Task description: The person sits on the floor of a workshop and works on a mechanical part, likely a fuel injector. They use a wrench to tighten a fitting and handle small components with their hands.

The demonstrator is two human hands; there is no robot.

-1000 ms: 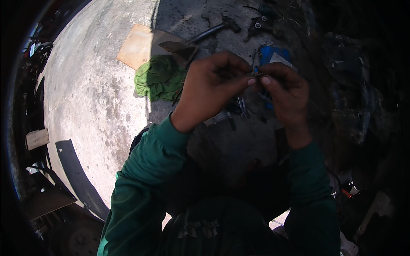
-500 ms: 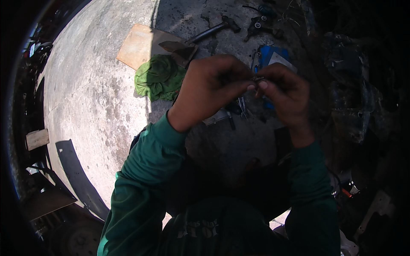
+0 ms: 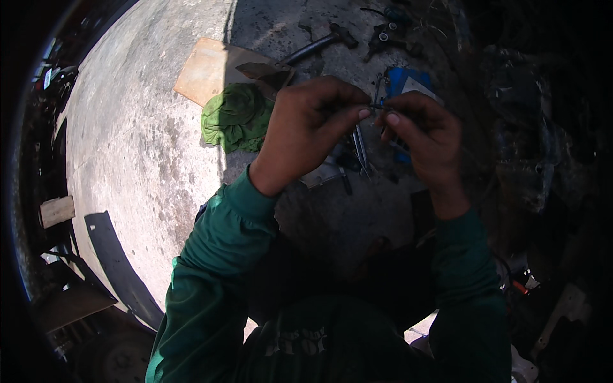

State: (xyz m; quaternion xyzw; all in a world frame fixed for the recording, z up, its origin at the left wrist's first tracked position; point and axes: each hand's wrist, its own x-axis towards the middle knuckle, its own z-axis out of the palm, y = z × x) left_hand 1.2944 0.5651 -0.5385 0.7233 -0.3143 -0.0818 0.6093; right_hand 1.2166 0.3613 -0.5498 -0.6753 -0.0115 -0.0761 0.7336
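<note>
Over the concrete floor my left hand (image 3: pixel 303 131) and my right hand (image 3: pixel 429 133) face each other, thumbs and forefingers pinched. Between the fingertips runs a short, thin, dark piece (image 3: pixel 377 106), like a bit of wire or a slim pin; it is too small and dim to name. Each hand grips one end. Beneath and between the hands lies a silver, two-legged hand tool (image 3: pixel 361 153) on the floor. A blue item with a pale sheet (image 3: pixel 400 80) lies just beyond my right hand, partly hidden by it.
A crumpled green cloth (image 3: pixel 236 118) lies left of my left hand, against a brown board (image 3: pixel 201 70). Farther off are a hammer (image 3: pixel 319 46) and a dark metal part (image 3: pixel 386 39). A wooden block (image 3: pixel 57 211) sits at the far left. Dark clutter fills the right side.
My hands have drawn slightly apart and a little farther away from me, so more of the thin dark piece shows between the fingertips. Objects on the floor stay put.
</note>
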